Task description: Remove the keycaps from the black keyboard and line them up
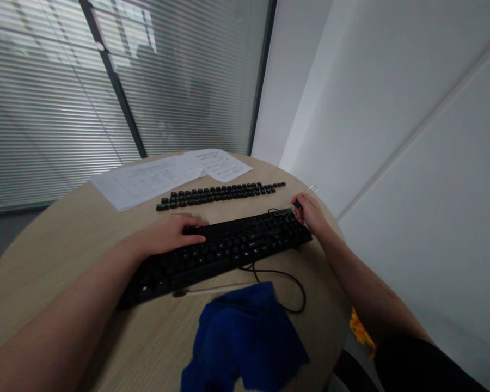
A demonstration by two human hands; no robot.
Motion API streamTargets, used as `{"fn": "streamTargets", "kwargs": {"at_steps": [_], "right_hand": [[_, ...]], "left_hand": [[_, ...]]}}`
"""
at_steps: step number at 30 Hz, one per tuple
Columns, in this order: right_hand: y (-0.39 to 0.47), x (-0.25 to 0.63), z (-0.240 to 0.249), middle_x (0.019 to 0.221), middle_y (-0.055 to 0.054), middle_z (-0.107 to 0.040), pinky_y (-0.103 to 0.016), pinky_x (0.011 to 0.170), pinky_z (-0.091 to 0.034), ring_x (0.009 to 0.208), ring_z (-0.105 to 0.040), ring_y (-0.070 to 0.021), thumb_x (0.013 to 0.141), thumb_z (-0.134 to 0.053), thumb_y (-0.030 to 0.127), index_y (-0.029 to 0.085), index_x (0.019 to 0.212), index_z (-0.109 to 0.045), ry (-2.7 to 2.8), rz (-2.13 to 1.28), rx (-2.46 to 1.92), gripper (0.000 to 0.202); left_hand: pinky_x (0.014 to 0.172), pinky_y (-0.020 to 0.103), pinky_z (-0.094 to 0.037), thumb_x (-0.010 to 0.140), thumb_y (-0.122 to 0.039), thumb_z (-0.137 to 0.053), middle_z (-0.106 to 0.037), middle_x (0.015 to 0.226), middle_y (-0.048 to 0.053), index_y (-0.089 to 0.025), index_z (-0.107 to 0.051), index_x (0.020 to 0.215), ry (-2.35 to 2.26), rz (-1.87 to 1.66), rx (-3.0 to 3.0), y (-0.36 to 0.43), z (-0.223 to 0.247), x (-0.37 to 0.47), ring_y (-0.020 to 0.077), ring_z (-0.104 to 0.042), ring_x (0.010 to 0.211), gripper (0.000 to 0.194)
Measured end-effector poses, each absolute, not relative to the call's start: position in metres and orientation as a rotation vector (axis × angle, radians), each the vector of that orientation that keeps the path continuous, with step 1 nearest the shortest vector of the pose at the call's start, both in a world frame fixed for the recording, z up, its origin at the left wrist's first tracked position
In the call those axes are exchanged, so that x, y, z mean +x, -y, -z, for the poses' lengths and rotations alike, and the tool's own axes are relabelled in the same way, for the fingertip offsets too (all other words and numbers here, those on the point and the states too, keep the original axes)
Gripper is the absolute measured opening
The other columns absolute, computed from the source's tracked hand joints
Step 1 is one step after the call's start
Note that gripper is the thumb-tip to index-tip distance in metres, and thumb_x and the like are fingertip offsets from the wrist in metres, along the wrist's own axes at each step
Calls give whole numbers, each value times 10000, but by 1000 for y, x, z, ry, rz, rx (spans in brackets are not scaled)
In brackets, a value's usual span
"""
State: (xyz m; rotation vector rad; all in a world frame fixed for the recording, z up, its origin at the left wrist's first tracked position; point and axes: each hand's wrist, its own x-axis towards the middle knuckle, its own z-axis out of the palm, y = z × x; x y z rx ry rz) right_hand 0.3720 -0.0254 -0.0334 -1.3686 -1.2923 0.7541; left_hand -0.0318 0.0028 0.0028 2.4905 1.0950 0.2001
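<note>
A black keyboard (228, 247) lies at a slant across the round wooden table, its far-right keys partly covered by wires. My left hand (171, 233) holds its far edge left of the middle, with the thumb over the keys and the other fingers along the back. Over the far right corner, my right hand (308, 211) is closed around a wire keycap puller (312, 189) with a dark handle. One wire loop sticks out above the fist, and thin wires reach down to the keys. Behind the keyboard, loose black keycaps (224, 193) are laid out in rows.
Printed papers (155, 175) lie at the table's far side. In front of the keyboard are a crumpled blue cloth (245, 335), a looped black cable (300, 288) and a thin light stick (220, 289) with a dark end. A white wall (412, 136) stands close on the right.
</note>
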Motion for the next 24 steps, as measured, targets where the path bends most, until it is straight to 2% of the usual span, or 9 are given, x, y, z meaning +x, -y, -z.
{"fn": "streamTargets", "kwargs": {"at_steps": [10, 14, 20, 24], "right_hand": [[28, 369, 30, 396, 78, -387, -239, 366, -280, 344, -417, -136, 933, -414, 448, 252, 813, -507, 1327, -641, -1469, 248], [28, 370, 28, 391, 65, -412, -256, 381, -296, 354, -435, -151, 941, -396, 419, 254, 801, -503, 1370, -585, -1542, 241], [29, 367, 28, 439, 60, -430, -261, 414, -341, 396, -469, -156, 930, -403, 393, 251, 802, -503, 1439, -606, -1564, 216], [28, 367, 30, 469, 47, -467, -273, 460, -379, 435, -501, -164, 948, -387, 397, 251, 805, -508, 1500, -504, -1592, 237]], "left_hand": [[944, 362, -460, 855, -584, -536, -716, 1124, 82, -245, -709, 1201, -1150, -220, 2568, -6, 1, -33, 264, -658, 1032, 514], [948, 373, -462, 862, -566, -526, -709, 1134, 104, -207, -705, 1216, -1154, -210, 2568, -4, -2, -31, 275, -658, 1037, 535], [950, 378, -469, 847, -571, -549, -719, 1140, 91, -231, -717, 1188, -1164, -238, 2543, -5, 0, -32, 276, -666, 1034, 510], [968, 375, -462, 847, -574, -544, -715, 1163, 100, -221, -706, 1212, -1170, -225, 2543, -6, 1, -33, 275, -659, 1060, 533]]}}
